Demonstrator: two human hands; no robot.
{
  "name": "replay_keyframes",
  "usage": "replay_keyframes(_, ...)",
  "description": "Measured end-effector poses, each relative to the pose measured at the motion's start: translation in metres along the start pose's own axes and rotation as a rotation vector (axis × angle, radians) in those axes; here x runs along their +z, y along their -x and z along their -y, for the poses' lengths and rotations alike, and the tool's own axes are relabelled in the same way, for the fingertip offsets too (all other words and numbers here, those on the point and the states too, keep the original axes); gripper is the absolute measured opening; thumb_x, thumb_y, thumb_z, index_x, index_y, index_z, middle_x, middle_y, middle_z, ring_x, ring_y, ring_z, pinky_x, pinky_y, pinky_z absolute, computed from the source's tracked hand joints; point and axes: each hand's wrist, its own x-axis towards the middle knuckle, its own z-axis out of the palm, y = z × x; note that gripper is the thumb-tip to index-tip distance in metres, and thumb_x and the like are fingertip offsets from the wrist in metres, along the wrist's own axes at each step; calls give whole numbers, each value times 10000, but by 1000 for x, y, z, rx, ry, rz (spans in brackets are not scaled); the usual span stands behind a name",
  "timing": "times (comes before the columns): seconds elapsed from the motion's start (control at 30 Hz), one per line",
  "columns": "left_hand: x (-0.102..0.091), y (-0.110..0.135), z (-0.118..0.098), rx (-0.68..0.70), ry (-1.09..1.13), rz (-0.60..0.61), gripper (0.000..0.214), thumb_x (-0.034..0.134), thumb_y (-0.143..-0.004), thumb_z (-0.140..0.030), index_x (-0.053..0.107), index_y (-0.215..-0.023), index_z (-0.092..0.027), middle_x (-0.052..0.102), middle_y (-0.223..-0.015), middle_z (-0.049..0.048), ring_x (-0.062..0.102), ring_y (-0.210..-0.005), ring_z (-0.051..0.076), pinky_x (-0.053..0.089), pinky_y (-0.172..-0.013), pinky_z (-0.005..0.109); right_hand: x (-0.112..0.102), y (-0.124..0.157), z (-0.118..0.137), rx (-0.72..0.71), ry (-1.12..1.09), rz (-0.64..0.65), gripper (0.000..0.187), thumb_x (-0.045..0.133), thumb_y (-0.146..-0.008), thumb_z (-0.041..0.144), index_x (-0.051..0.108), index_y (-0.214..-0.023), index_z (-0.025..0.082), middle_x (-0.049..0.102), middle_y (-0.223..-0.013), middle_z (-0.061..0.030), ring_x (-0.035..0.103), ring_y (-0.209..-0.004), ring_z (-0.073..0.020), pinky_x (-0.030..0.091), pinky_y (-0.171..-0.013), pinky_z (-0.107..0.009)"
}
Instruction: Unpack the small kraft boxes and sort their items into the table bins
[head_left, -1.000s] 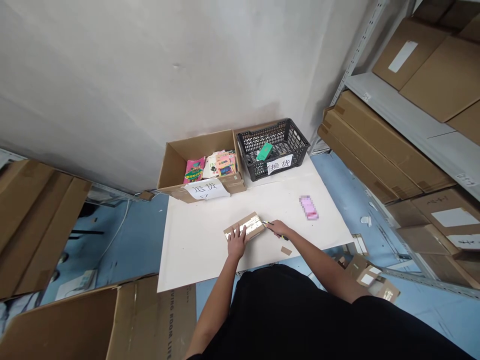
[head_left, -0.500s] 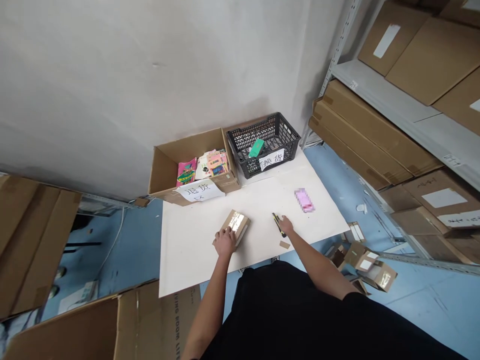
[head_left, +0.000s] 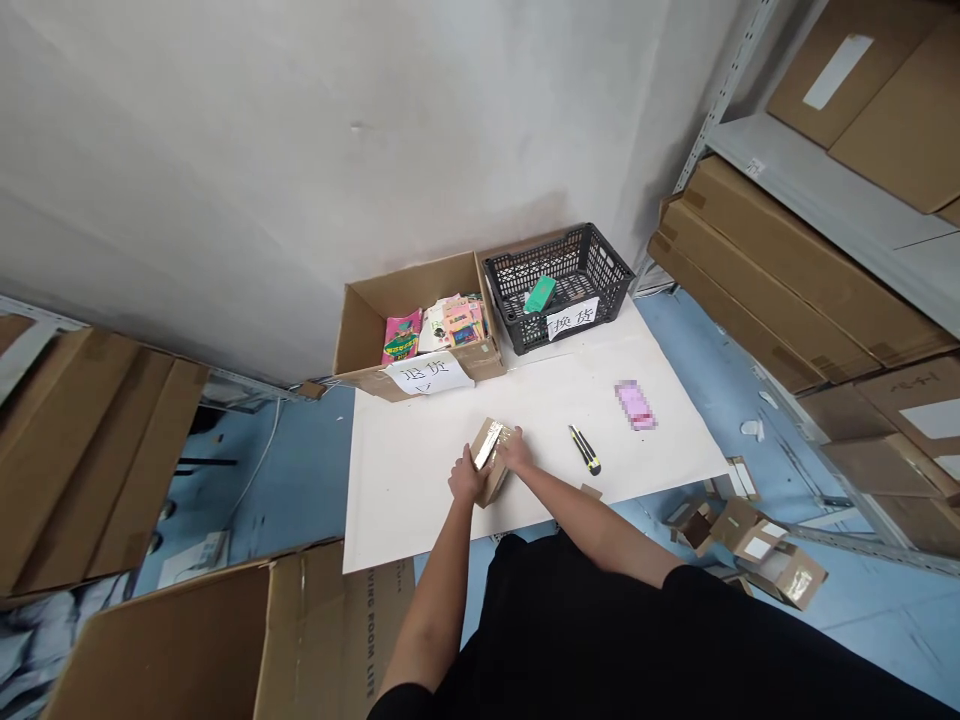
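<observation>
A small brown cardboard box (head_left: 491, 485) with shiny tape on its top sits at the middle of the white table (head_left: 397, 500). My left hand (head_left: 466, 477) grips its left side, and my right hand (head_left: 514, 450) holds its right side, fingers at the top edge. To the right, a black and yellow utility knife (head_left: 585, 450) lies on the table, apart from both hands. A pink pixelated item (head_left: 635, 405) rests farther right. Near the front edge lies a small piece of cardboard (head_left: 591, 491), partly behind my right forearm.
At the table's back stand an open carton (head_left: 367, 375) of colourful books and a black plastic crate (head_left: 517, 335) with a green box (head_left: 540, 293) inside; both carry paper signs. Shelves (head_left: 817, 160) with cartons rise on the right. A large open carton (head_left: 322, 620) stands at lower left.
My right hand has let go of the utility knife, now lying on the table, and has moved left onto the cardboard box. The box has turned slightly. The whole view has shifted.
</observation>
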Motion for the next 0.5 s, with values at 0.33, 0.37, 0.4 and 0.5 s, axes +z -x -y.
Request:
replay_keyframes(0.33, 5, -1, 12, 215, -132, 11, 780, 334, -1051, -554, 225, -1655, -73, 581, -1439, 298, 681, -1200, 368, 501, -929, 416, -14, -20, 1, -20, 38, 92, 754, 739, -895, 357, 333, -1511, 200, 735, -1228, -99, 716, -1119, -274, 523, -933, -331)
replay_keyframes(0.37, 5, 0, 13, 244, -131, 20, 756, 329, -1057, -532, 265, -1636, -50, 606, -1404, 305, 696, -1167, 370, 500, -921, 422, -17, -22, -1, -30, 18, 112, 807, 748, -882, 349, 305, -1540, 204, 736, -1224, -88, 716, -1127, -269, 523, -942, -325)
replay_keyframes(0.4, 4, 0, 16, 276, -113, 34, 720, 324, -1062, -510, 319, -1610, -42, 640, -1362, 299, 708, -1137, 366, 499, -913, 424, -20, -23, -3, -39, 0, 132, 851, 754, -871, 342, 279, -1564, 204, 735, -1226, -82, 713, -1138, -264, 523, -951, -320)
replay_keyframes(0.5, -4, -2, 26, 372, -17, 73, 571, 251, -1091, -457, 585, -1418, -128, 748, -1213, 208, 725, -1088, 318, 492, -901, 389, -32, -25, -4, -39, -30, 167, 932, 757, -852, 320, 234, -1611, 185, 718, -1272, -100, 702, -1160, -263, 527, -968, -332)
